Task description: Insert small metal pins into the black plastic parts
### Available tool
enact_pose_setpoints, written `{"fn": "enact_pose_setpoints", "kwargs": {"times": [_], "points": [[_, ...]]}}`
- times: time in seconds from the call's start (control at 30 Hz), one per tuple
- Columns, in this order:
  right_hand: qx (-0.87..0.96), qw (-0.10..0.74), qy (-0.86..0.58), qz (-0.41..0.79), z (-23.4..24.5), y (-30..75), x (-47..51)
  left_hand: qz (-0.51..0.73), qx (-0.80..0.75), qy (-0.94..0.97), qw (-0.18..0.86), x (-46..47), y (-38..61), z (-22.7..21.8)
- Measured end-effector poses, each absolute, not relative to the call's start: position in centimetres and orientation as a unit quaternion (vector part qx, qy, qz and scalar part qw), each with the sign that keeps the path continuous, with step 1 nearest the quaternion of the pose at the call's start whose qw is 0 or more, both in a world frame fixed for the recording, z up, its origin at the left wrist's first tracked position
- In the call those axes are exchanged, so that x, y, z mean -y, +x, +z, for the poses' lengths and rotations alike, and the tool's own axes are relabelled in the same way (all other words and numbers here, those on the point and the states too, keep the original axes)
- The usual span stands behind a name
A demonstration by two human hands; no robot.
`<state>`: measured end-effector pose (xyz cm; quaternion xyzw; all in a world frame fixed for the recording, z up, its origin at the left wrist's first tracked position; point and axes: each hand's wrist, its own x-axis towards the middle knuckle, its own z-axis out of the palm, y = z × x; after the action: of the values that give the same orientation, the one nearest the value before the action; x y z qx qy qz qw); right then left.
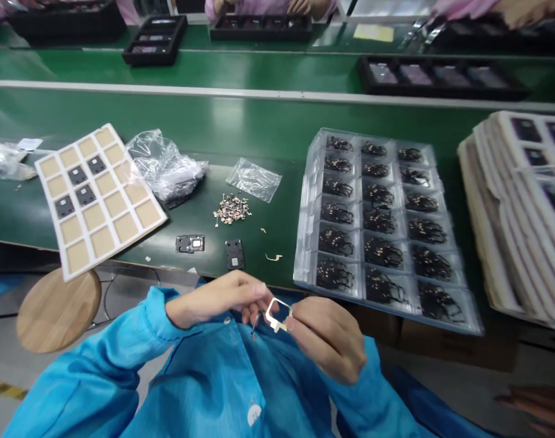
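Note:
Between the thumb and fingers of my right hand [329, 334] is a thin, pale metal frame-shaped piece [272, 319], open in the middle with a small tab below. My left hand [241, 296] is closed beside it, its fingers curled round a small narrow dark-and-shiny part [256, 325] whose kind I cannot make out. Just beyond, near the table edge, lie a black module with a pale square [234, 254] and another black module [190, 244]. A heap of tiny metal pieces [232, 209] is behind them, and a thin gold-coloured strip [273, 258] rests to their right.
A white-gridded tray [99, 214] with several black modules overhangs the edge at left, by a crumpled plastic bag [165, 164]. A clear compartment tray [357, 243] of black cable-like parts stands right, then stacked trays [496, 219]. Co-workers in pink sleeves [270, 7] sit opposite.

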<state>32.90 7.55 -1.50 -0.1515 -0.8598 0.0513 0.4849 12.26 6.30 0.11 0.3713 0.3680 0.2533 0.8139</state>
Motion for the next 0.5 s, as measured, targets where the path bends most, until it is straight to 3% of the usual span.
{"fn": "enact_pose_setpoints", "kwargs": {"times": [0.17,0.37,0.5], "points": [[0.900,0.424,-0.097,-0.007,-1.3,32.6,-8.4,0.254,-0.381,0.264,0.849,-4.5,12.3,0.0],[0.895,0.429,-0.121,0.017,-0.5,31.7,-8.5,0.325,-0.454,0.235,0.796,-4.1,12.2,-0.6],[0.918,0.379,-0.116,0.000,-0.4,31.1,-8.3,0.350,-0.477,0.264,0.762,-4.1,12.1,-1.2]]}}
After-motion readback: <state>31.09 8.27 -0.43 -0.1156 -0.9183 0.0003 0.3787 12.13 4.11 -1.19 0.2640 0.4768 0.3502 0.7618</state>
